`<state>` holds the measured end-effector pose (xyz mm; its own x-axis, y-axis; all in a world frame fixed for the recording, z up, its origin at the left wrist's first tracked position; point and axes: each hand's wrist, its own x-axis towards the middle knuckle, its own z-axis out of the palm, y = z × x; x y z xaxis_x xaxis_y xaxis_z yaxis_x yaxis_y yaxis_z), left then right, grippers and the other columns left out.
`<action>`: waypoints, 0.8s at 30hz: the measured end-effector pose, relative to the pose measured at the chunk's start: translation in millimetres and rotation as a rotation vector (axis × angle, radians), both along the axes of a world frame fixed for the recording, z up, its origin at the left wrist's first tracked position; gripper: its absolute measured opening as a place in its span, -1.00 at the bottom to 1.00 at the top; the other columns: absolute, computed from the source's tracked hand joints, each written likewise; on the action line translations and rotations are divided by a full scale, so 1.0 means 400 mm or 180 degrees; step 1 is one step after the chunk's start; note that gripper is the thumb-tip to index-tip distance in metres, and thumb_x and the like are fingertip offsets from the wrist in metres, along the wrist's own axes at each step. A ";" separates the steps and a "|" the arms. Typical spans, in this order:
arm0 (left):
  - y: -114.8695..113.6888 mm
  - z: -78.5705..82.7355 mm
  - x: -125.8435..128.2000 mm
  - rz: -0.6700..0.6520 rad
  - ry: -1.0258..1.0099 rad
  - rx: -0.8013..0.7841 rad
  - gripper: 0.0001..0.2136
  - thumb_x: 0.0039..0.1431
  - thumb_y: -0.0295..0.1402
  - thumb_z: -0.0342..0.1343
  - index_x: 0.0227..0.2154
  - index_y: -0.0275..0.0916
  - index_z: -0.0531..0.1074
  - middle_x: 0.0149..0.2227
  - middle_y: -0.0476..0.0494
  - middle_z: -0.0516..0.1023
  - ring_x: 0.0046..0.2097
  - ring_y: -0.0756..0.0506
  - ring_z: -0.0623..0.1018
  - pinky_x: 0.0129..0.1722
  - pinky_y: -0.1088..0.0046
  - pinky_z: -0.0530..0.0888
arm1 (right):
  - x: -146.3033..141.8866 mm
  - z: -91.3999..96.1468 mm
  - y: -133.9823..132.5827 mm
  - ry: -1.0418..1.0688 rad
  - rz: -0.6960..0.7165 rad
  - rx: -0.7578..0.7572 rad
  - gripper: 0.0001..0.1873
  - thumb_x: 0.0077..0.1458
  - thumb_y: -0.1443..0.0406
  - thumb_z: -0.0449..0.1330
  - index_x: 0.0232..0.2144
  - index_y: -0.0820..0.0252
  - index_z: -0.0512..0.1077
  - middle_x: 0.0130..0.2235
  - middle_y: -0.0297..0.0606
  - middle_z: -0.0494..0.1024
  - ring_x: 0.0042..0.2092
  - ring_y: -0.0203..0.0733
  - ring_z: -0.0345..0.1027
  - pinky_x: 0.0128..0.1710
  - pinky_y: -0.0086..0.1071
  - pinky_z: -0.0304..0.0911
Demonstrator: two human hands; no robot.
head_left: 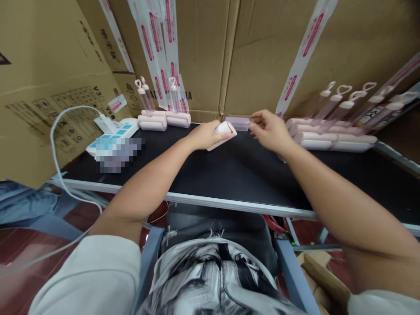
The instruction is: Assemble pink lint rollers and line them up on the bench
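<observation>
My left hand (207, 134) is closed around a pale pink lint roller (223, 130) with a white inside and a thin red line at its end. Just beyond it is a translucent pink tube (238, 123); its left end passes behind the roller, so I cannot tell whether the two are joined. My right hand (269, 130) has its fingers curled in a pinch at the tube's right end, slightly blurred. Something small and clear shows under my right wrist, too little to name.
Pink lint rollers with upright clear handles and heart-shaped loops stand at right (334, 141) and back left (152, 121). A white-and-blue power strip (123, 131) with a cable (54, 144) lies left, beside a pixelated patch. Cardboard (200, 57) walls the black table (229, 175).
</observation>
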<state>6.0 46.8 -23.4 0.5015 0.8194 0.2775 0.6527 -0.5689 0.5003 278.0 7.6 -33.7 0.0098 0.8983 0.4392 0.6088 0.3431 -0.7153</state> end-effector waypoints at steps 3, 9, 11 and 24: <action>0.021 -0.014 -0.001 0.0043 -0.0982 -0.0804 -0.36 0.26 0.34 0.18 -0.05 -0.21 0.49 -0.35 -0.19 0.61 -0.39 -0.17 0.59 -0.34 0.29 0.45 | 0.119 0.035 0.023 -0.1515 -0.0944 -0.0497 -0.71 0.21 0.16 0.38 -0.08 0.17 0.57 -0.03 0.08 0.72 0.08 0.28 0.61 0.16 0.10 0.47; 0.018 0.005 -0.008 -0.0271 -0.1915 -0.1719 -0.31 0.20 0.45 0.13 -0.24 -0.19 0.54 -0.46 -0.16 0.60 -0.54 -0.08 0.52 -0.50 0.33 0.44 | 0.177 0.014 0.052 -0.1787 -0.0987 -0.1500 -0.28 -0.19 0.30 0.58 0.06 0.25 0.53 -0.17 0.06 0.72 -0.14 0.30 0.65 -0.10 0.06 0.55; 0.004 0.017 -0.010 -0.0486 -0.2060 -0.1889 -0.30 0.19 0.46 0.14 -0.21 -0.18 0.56 -0.37 -0.21 0.68 -0.48 -0.11 0.59 -0.48 0.33 0.50 | 0.149 0.011 0.045 -0.1010 -0.0712 -0.1248 -0.22 -0.20 0.34 0.55 0.12 0.20 0.46 -0.30 -0.14 0.67 -0.26 0.18 0.62 -0.19 0.02 0.56; 0.003 0.000 0.007 -0.0717 -0.2499 -0.2047 -0.35 0.22 0.39 0.21 -0.14 -0.19 0.56 -0.18 -0.27 0.75 -0.12 -0.26 0.75 -0.19 0.18 0.71 | -0.043 0.074 -0.108 0.2093 0.0641 0.0126 -0.43 -0.01 0.09 0.57 -0.20 -0.05 0.25 -0.14 -0.38 0.63 -0.22 -0.09 0.68 -0.16 -0.13 0.71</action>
<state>8.7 48.1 -23.4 0.5284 0.8380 0.1359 -0.0762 -0.1126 0.9907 260.7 -35.4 -4.1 0.1200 0.8940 0.4317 -0.0256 0.4375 -0.8988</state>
